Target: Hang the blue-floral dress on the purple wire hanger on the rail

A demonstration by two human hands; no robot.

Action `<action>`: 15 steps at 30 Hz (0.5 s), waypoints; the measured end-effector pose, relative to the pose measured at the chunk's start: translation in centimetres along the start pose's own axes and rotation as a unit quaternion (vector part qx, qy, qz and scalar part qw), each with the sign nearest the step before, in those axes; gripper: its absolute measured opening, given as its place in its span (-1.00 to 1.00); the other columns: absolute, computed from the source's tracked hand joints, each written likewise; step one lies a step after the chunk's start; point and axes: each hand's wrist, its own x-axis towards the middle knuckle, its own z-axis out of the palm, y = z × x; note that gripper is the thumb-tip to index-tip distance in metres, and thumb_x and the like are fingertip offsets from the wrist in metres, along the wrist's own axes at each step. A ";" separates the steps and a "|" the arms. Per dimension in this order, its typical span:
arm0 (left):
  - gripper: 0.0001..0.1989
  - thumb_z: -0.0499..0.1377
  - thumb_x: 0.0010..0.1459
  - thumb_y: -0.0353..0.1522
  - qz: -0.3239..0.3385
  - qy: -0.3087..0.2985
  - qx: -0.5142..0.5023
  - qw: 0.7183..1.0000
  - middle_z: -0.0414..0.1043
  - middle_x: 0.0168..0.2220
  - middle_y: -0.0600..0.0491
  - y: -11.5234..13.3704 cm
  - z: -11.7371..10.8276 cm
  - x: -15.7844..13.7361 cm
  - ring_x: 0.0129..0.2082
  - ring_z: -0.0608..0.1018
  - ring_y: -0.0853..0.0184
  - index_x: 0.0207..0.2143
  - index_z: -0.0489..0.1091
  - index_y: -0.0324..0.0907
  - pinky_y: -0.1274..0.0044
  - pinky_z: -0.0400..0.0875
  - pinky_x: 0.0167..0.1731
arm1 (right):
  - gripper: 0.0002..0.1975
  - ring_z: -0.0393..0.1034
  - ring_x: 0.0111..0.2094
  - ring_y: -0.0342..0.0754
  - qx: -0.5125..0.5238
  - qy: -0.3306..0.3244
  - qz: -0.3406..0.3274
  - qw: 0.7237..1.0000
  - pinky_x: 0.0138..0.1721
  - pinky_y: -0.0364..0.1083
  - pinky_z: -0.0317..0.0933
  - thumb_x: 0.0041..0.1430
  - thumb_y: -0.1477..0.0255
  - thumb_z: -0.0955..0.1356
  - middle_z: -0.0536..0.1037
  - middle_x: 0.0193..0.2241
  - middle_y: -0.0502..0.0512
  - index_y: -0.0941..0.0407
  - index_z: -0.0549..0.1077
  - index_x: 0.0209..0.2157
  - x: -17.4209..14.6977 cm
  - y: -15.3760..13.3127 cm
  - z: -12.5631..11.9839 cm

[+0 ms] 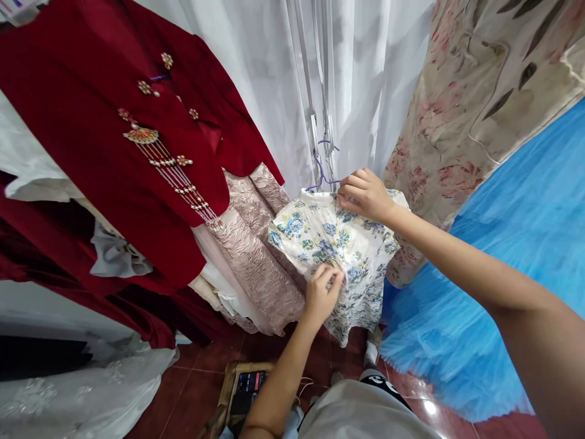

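A white short-sleeved shirt (301, 235) with a blue floral print hangs in front of me on a thin purple hanger (322, 174). My right hand (364, 194) is closed on the shirt's front edge just below the collar, near the hanger's neck. Lower down, the fingers of my left hand (323, 292) pinch the front of the shirt around its middle, where the cloth is drawn into creases. My left fingers hide whatever lies between their tips.
At the left hang a dark red velvet jacket (91, 122) with beaded trim and a pink textured garment (260, 244). On the right are a flowered curtain (439, 122) and blue tulle (493, 274). A phone (250, 381) rests on a wooden stool (228, 384) below.
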 end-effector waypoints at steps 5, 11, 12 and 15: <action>-0.70 -0.01 0.43 -0.36 0.128 0.100 0.047 0.986 0.40 0.13 -0.09 1.3 -4.5 9.9 0.15 0.45 0.24 0.11 0.40 -0.10 0.36 0.42 0.09 | -0.82 0.25 -0.32 0.02 0.005 0.028 -0.007 1.000 -0.30 0.03 0.08 0.39 0.39 0.27 0.51 -0.33 0.10 0.04 0.44 -0.32 -1.2 0.0 -0.1; -0.80 0.07 0.39 -0.36 0.181 -0.030 0.151 0.971 0.55 -0.11 -0.01 2.3 -5.6 18.4 -0.08 0.55 0.25 -0.10 0.49 -0.14 0.41 0.43 -0.06 | -0.88 0.31 -0.36 0.00 0.035 0.074 -0.001 0.997 -0.32 0.01 0.15 0.36 0.42 0.32 0.55 -0.37 0.10 0.06 0.47 -0.30 -1.6 -0.3 0.3; -0.81 0.07 0.39 -0.36 0.177 -0.036 0.152 0.972 0.56 -0.18 0.01 2.3 -5.3 18.7 -0.16 0.56 0.27 -0.17 0.49 -0.15 0.44 0.43 -0.13 | -0.88 0.32 -0.36 0.00 0.042 0.074 0.008 0.996 -0.32 0.01 0.16 0.35 0.42 0.32 0.55 -0.37 0.11 0.06 0.48 -0.30 -1.6 -0.4 0.4; -0.79 0.05 0.39 -0.38 0.170 0.004 0.137 0.976 0.54 -0.28 0.02 2.1 -4.6 18.5 -0.26 0.55 0.31 -0.25 0.47 -0.17 0.50 0.39 -0.22 | -0.88 0.31 -0.38 -0.01 0.060 0.085 0.011 0.995 -0.34 -0.01 0.19 0.34 0.44 0.33 0.55 -0.38 0.11 0.07 0.48 -0.31 -1.4 -0.8 0.6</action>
